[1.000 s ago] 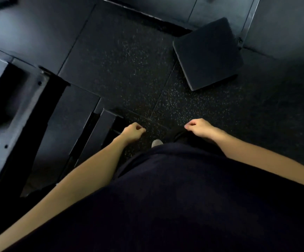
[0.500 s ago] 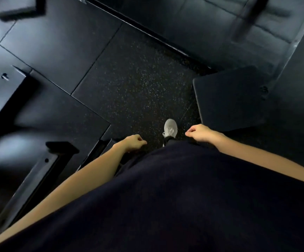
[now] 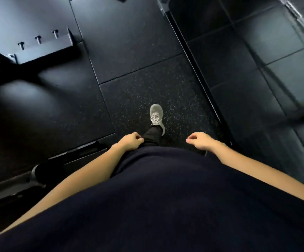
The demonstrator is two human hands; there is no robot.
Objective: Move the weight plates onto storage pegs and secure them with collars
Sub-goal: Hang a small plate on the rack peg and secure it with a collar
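No weight plate, storage peg or collar can be made out in the head view. My left hand (image 3: 131, 141) hangs in front of my dark shirt with its fingers loosely curled and holds nothing. My right hand (image 3: 200, 141) hangs on the other side, fingers likewise loosely curled and empty. Between them my grey shoe (image 3: 156, 113) steps forward on the speckled rubber floor (image 3: 147, 84).
A black bolted steel rack foot (image 3: 43, 46) with a diagonal brace stands at the upper left. A dark metal rail (image 3: 193, 62) runs diagonally down the right, with smooth black tiles (image 3: 256, 70) beyond it. A dark bar-like piece (image 3: 38, 171) lies at lower left.
The view has swung as I walk forward. The dark square pad seen before is gone from view, the rack foot has come in at the upper left, and my hands have drifted apart.
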